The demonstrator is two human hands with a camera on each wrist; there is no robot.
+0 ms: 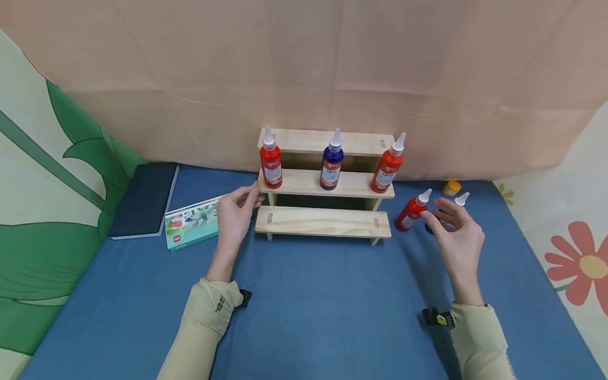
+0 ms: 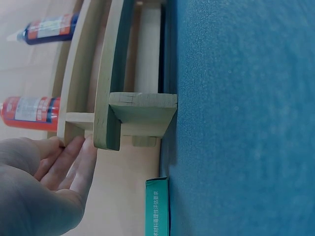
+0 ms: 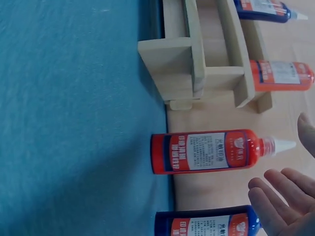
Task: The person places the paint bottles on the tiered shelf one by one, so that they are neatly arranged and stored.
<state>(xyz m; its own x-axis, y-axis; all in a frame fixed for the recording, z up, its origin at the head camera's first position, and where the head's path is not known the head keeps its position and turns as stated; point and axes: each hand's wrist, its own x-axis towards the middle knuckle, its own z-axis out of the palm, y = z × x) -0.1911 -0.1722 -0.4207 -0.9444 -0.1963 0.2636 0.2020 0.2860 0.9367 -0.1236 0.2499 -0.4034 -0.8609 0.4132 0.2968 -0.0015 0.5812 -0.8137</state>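
Observation:
A three-tier wooden stand [image 1: 323, 227] bears a red squeeze bottle [image 1: 272, 168], a blue bottle [image 1: 331, 168] and another red bottle [image 1: 387, 170] on its middle tier, all with white nozzles. At that tier's left end, my left hand [image 1: 237, 211] touches the plank with its fingertips. Right of the stand, a third red bottle [image 3: 206, 151] stands on the table. Beside it is a second blue bottle [image 3: 209, 225], mostly behind my right hand [image 1: 456, 232] in the head view. That hand hovers near both bottles' nozzles, thumb and fingers apart, holding nothing.
A teal box [image 1: 192, 226] lies left of the stand, partly behind my left hand. Farther left is a dark notebook [image 1: 143, 199]. A yellow-capped item [image 1: 452, 187] sits at the back right. A beige sheet [image 1: 304, 79] hangs behind the blue-covered table [image 1: 309, 306].

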